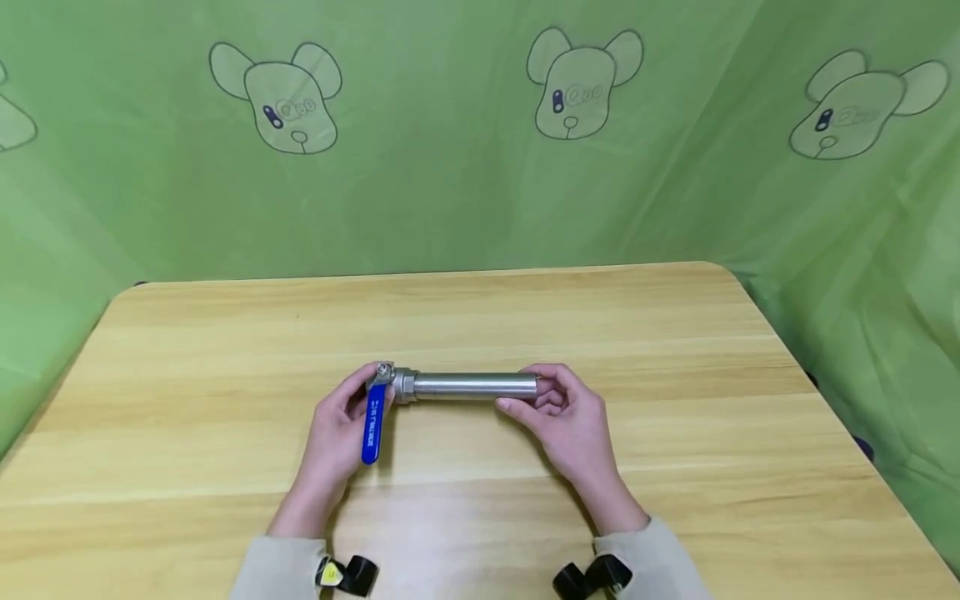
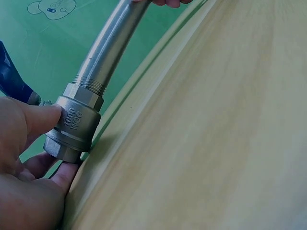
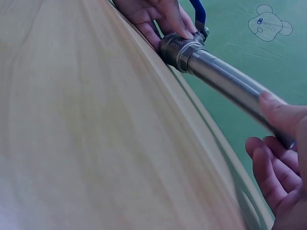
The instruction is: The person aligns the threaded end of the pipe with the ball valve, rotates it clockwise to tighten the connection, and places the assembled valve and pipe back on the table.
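Observation:
A steel ball valve (image 2: 74, 120) with a blue lever handle (image 1: 373, 423) is joined to a straight metal pipe (image 1: 472, 385), whose threads show beside the valve's hex end. My left hand (image 1: 337, 433) grips the valve body at the left, its thumb (image 2: 41, 117) lying along the side. The lever points toward me, in front of that hand. At the pipe's far right end, my right hand (image 1: 573, 421) holds it between thumb (image 3: 280, 112) and fingers. In the head view the pipe lies level from left to right, over the table.
The light wood table (image 1: 187, 433) has rounded far corners. Behind it hangs a green curtain (image 1: 435, 167) printed with bear heads, which also runs down the right side. Black wrist cameras (image 1: 358, 575) sit at both grey sleeves (image 1: 281, 567).

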A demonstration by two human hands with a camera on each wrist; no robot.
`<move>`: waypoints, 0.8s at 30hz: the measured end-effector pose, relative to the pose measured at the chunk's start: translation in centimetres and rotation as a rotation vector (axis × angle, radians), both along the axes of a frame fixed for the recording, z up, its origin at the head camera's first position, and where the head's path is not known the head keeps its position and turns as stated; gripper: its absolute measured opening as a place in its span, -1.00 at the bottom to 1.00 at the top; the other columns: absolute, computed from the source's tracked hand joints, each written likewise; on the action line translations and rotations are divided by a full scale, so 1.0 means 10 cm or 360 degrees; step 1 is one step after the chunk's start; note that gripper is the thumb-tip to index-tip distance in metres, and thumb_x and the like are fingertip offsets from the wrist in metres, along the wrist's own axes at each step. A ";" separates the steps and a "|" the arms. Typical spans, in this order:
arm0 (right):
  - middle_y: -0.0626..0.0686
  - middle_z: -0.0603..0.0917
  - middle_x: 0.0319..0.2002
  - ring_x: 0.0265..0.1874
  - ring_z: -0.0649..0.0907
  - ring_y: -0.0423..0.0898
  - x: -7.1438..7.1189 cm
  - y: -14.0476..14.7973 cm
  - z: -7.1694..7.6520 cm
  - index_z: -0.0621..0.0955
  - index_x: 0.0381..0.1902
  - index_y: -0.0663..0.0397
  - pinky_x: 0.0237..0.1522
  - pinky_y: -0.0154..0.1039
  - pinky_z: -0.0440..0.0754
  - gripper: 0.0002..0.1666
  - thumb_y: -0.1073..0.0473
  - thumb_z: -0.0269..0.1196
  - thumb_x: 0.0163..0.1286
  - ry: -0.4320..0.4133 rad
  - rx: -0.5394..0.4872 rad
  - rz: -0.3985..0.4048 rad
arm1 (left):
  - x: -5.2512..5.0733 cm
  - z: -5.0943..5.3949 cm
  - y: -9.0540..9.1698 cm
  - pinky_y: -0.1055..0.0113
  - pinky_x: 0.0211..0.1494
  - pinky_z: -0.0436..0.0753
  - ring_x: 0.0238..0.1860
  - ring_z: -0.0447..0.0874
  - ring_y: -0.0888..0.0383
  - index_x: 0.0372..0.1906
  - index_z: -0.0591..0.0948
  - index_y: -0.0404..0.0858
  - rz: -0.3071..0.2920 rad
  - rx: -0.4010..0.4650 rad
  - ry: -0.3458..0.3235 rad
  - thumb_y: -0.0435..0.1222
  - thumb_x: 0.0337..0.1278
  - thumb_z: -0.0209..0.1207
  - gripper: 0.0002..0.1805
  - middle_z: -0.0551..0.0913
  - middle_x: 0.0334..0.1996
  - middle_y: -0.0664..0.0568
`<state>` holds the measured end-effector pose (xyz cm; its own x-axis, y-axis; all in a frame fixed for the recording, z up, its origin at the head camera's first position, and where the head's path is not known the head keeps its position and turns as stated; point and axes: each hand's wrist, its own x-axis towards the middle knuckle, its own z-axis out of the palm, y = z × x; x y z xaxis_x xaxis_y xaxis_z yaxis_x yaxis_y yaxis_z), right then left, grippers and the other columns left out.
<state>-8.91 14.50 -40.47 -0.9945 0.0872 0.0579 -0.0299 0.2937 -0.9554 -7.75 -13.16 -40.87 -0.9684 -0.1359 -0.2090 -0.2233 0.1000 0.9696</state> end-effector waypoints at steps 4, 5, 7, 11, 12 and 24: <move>0.12 0.77 -0.26 -0.41 0.71 -0.22 -0.01 0.00 0.00 0.72 0.06 0.10 -0.32 -0.41 0.77 -0.45 0.14 0.69 0.15 -0.0075 0.0054 -0.0031 | 0.00 -0.01 0.00 0.71 0.18 0.62 0.48 0.59 -0.16 0.54 0.51 -0.12 -0.0002 -0.0003 0.0003 -0.29 0.46 0.34 -0.39 0.51 0.52 -0.25; 0.10 0.76 -0.28 -0.44 0.72 -0.20 -0.01 0.01 0.00 0.71 0.04 0.11 -0.35 -0.39 0.78 -0.46 0.13 0.68 0.16 -0.0098 0.0060 -0.0038 | 0.00 -0.01 0.00 0.70 0.18 0.63 0.47 0.60 -0.16 0.54 0.51 -0.12 -0.0002 0.0002 0.0006 -0.29 0.46 0.34 -0.39 0.51 0.51 -0.25; 0.07 0.74 -0.33 -0.53 0.73 -0.15 -0.02 0.01 0.00 0.68 -0.01 0.12 -0.42 -0.32 0.79 -0.49 0.09 0.68 0.19 -0.0148 0.0066 -0.0049 | 0.00 -0.01 0.01 0.68 0.16 0.64 0.45 0.62 -0.16 0.53 0.52 -0.12 -0.0002 0.0010 0.0013 -0.29 0.46 0.34 -0.39 0.53 0.50 -0.25; 0.04 0.70 -0.40 -0.65 0.72 -0.06 -0.02 0.01 0.01 0.64 -0.08 0.15 -0.54 -0.26 0.75 -0.52 0.05 0.64 0.24 -0.0213 0.0062 -0.0042 | 0.00 -0.01 0.01 0.69 0.15 0.63 0.43 0.62 -0.14 0.52 0.54 -0.09 -0.0004 0.0014 0.0018 -0.28 0.46 0.34 -0.41 0.55 0.49 -0.23; 0.04 0.70 -0.41 -0.65 0.72 -0.06 -0.02 0.01 0.01 0.64 -0.09 0.15 -0.55 -0.27 0.74 -0.53 0.04 0.63 0.26 -0.0218 0.0065 -0.0039 | 0.00 -0.01 0.01 0.69 0.15 0.63 0.44 0.61 -0.14 0.52 0.53 -0.09 -0.0008 0.0013 0.0024 -0.27 0.46 0.34 -0.41 0.54 0.49 -0.22; 0.03 0.68 -0.44 -0.66 0.73 -0.08 -0.01 -0.02 0.02 0.63 -0.14 0.23 -0.56 -0.31 0.71 -0.55 0.02 0.59 0.31 -0.0229 0.0039 -0.0004 | -0.01 -0.02 -0.01 0.68 0.17 0.62 0.45 0.61 -0.11 0.51 0.55 -0.11 -0.0024 0.0028 0.0031 -0.28 0.49 0.32 -0.44 0.56 0.47 -0.21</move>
<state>-9.00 14.31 -40.22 -0.9925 0.0897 -0.0829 0.1073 0.3168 -0.9424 -7.82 -13.30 -41.04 -0.9743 -0.1177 -0.1922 -0.2029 0.0860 0.9754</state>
